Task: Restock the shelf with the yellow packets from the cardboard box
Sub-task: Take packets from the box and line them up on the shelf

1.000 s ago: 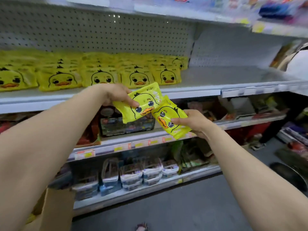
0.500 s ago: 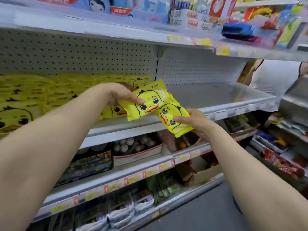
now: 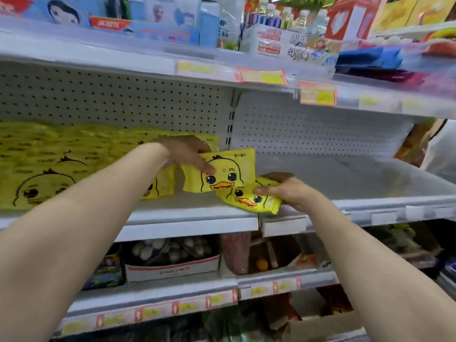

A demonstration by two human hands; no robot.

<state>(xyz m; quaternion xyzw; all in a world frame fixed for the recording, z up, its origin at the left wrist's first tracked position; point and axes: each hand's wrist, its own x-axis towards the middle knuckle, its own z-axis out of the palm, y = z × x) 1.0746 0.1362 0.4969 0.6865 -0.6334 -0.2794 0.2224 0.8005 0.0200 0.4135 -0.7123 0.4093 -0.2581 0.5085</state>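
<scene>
Packets (image 3: 49, 164) fill the left of the shelf (image 3: 345, 178), its right is bare, and the left hand (image 3: 182, 154) and right hand (image 3: 288, 191) each grip one more to place.

Glossy plastic yellow packets (image 3: 222, 172); matt white shelf (image 3: 192, 213), prob. painted metal w/ perforated back.

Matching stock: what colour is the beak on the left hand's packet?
Orange, printed on the yellow packet; it shows clearest in the head view.
</scene>
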